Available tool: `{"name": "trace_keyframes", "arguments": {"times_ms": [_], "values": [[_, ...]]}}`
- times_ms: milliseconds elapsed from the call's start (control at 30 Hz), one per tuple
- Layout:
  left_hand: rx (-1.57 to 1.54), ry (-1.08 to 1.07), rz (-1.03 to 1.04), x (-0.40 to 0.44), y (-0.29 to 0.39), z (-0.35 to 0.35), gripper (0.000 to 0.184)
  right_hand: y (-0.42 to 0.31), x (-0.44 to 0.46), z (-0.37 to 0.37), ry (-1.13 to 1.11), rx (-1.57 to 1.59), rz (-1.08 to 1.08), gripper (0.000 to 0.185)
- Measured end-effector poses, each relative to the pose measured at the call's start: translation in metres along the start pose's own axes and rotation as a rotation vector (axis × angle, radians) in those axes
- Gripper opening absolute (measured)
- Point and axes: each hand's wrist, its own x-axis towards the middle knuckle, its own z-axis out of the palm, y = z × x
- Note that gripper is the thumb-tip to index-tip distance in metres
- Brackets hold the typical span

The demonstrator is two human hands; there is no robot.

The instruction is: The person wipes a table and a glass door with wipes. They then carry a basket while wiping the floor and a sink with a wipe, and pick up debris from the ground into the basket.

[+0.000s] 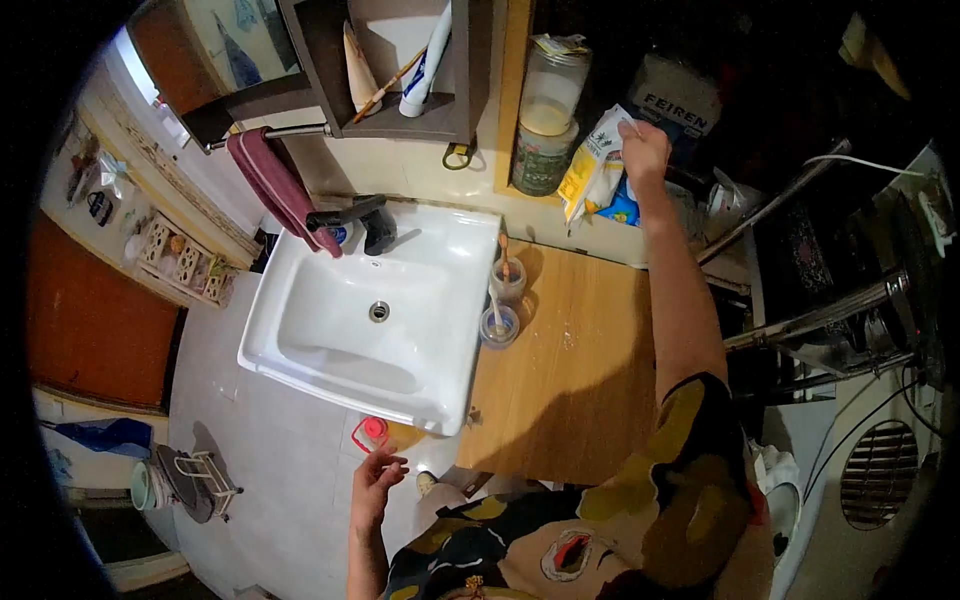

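My right hand (645,152) is closed on the top of a white and yellow packet (597,170), at the shelf right of the jars. The packet hangs tilted, its lower end near the shelf edge, with a blue packet (622,208) behind it. Low in the view, my left hand (380,478) holds nothing, its fingers loosely apart, just in front of the white sink (342,372). Below the sink's front edge, a container with a red cap (374,428) shows close to its fingertips.
Two stacked jars (545,150) stand left of the packet. Cups with toothbrushes (500,325) sit on the wooden counter (560,400) beside the sink. A black faucet (378,228) and purple towel (280,185) are at the sink's back. Metal rails (820,325) run at right.
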Motion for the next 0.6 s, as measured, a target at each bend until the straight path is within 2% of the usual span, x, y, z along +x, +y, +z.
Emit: {"name": "trace_keyframes", "arguments": {"times_ms": [167, 267, 367, 467, 533, 567, 600], "values": [[-0.033, 0.07, -0.028, -0.01, -0.005, -0.013, 0.036, -0.006, 0.009, 0.001, 0.033, -0.046, -0.203, 0.024], [0.046, 0.031, 0.022, 0.001, 0.006, -0.005, 0.039, -0.023, 0.002, -0.008, 0.065, -0.063, -0.321, 0.024], [0.182, -0.05, 0.22, 0.04, 0.041, 0.032, 0.045, -0.038, -0.013, -0.013, 0.039, -0.075, -0.347, 0.023], [0.349, -0.115, 0.549, 0.083, 0.11, 0.111, 0.079, -0.068, -0.044, -0.026, -0.07, -0.088, -0.351, 0.022], [0.324, -0.191, 0.638, 0.106, 0.146, 0.169, 0.1, -0.085, -0.068, -0.027, -0.121, -0.056, -0.308, 0.022], [0.193, -0.293, 0.721, 0.112, 0.16, 0.195, 0.107, -0.09, -0.08, -0.026, -0.131, -0.028, -0.264, 0.022], [0.097, -0.304, 0.821, 0.14, 0.149, 0.219, 0.113, -0.095, -0.092, -0.024, -0.14, 0.002, -0.222, 0.022]]}}
